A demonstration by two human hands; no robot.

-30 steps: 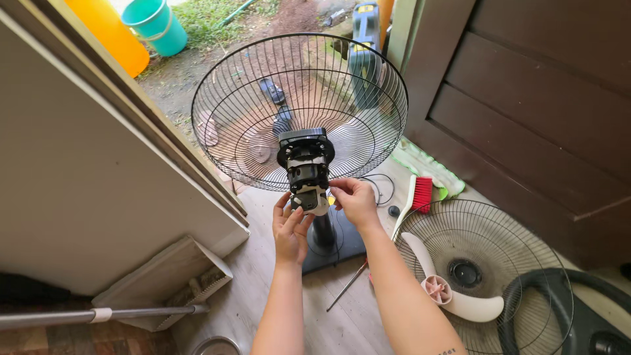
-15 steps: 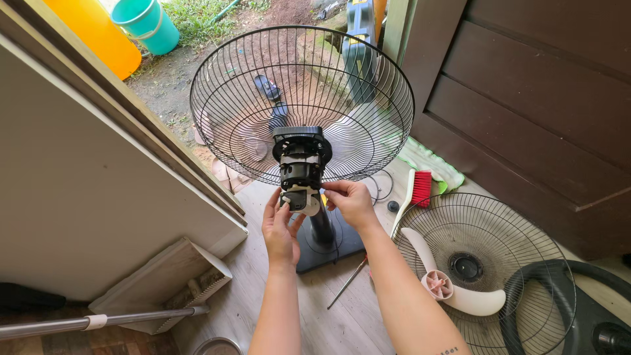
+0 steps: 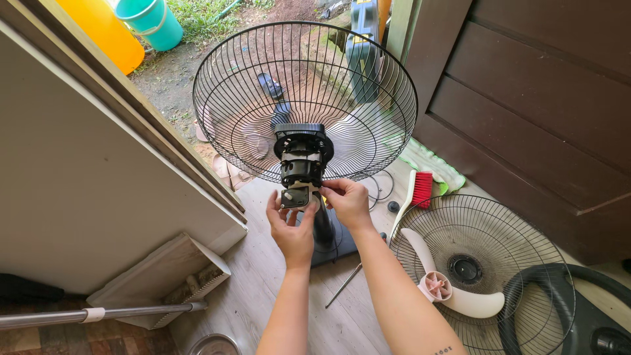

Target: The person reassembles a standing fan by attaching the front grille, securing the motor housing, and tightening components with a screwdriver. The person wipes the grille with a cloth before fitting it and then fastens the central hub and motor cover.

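Fingers of the left hand (image 3: 291, 227) and right hand (image 3: 347, 202) pinch the small black part (image 3: 295, 197) under the fan motor (image 3: 302, 158); the part sits between both grips, behind the rear grille (image 3: 368, 85); loose blade (image 3: 447, 292) lies right.

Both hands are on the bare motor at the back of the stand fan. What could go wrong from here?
1. The left hand and right hand pinch a small part under the exposed motor; it may slip and drop to the floor.
2. The rear grille sits high on the stand, so pulling could tip the fan.
3. The screwdriver lies underfoot.
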